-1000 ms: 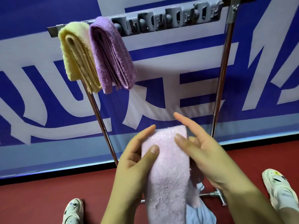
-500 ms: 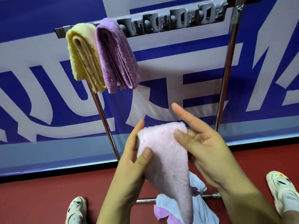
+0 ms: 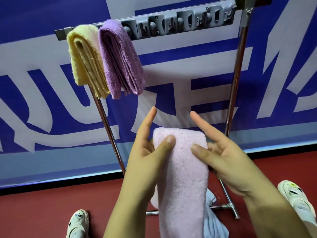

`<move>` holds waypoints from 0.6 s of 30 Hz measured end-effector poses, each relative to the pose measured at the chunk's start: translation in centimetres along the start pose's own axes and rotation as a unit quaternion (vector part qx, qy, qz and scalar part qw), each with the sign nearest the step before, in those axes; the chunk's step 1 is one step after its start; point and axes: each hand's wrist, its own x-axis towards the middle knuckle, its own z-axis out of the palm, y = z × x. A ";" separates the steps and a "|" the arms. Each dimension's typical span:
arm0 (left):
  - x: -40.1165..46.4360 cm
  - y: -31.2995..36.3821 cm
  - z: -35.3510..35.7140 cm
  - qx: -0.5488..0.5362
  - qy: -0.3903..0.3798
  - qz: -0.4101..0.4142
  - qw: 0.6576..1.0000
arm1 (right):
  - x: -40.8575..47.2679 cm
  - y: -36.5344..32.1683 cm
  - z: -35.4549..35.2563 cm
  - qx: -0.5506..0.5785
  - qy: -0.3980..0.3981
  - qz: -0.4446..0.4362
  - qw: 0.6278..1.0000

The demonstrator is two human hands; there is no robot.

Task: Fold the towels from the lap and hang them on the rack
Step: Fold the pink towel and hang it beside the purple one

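- The pink towel, folded into a long narrow strip, stood upright at about 6 o'clock in the view, its rounded top edge below the rack.
- The left hand pinched the strip's left edge, thumb pressed on the front face, forefinger stretched up and clear of the cloth.
- The right hand held the right edge the same way, thumb on the front, remaining fingers apparently behind.
- Done well, I judged, the step called for squaring both edges and keeping the layers aligned before lifting the strip over the bar.
- The yellow towel and purple towel hung touching at about 10 and 11 o'clock; the bar from 12 to 1 o'clock was free, the likely spot.
- The grey clip strip along that free bar might snag the pile.
- A light blue towel lay low at 5 o'clock, partly hidden behind the pink strip.
- A shoe showed at 7 o'clock on the red floor.
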 end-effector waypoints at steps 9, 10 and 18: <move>-0.8 -0.6 -1.9 0.064 0.023 -0.006 0.998 | 1.2 0.2 2.1 0.001 0.034 -0.058 0.998; -0.9 -0.8 -2.1 0.060 0.020 -0.004 0.998 | 1.3 0.1 2.2 0.025 0.031 -0.058 0.998; 0.8 -0.1 -1.0 -0.008 0.024 0.025 0.999 | 1.3 0.2 0.5 0.013 0.014 -0.061 0.998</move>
